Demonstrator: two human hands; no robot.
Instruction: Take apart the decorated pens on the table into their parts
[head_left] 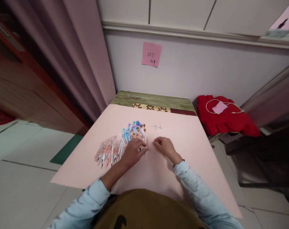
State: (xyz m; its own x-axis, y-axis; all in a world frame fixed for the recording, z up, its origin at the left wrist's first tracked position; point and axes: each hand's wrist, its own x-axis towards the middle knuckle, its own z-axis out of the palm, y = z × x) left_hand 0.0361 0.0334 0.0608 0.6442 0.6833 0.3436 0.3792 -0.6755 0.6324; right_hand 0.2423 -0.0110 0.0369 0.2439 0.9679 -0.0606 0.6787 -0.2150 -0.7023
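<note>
My left hand (135, 150) is over the right side of a pile of pen parts, its thumb and fingers closed around a thin pale pen part (146, 141) that is small and blurred. To its right, above the pink sheet (182, 140), my right hand (165, 147) has its fingertips pinched together; anything between them is too small to tell. Clear pen barrels and thin refills (108, 149) lie in a fan left of my left hand. Just beyond the hand are blue and orange pen pieces (134, 131), with small blue caps (137, 123) and brown caps (144, 129) at the far end.
Small dark marks (157, 126) show on the sheet beyond my right hand. The table's green patterned edge (156, 99) meets the wall, which bears a pink note (151, 54). Red cloth (224, 119) with a white cable is at the right; a curtain (87, 47) hangs at the left.
</note>
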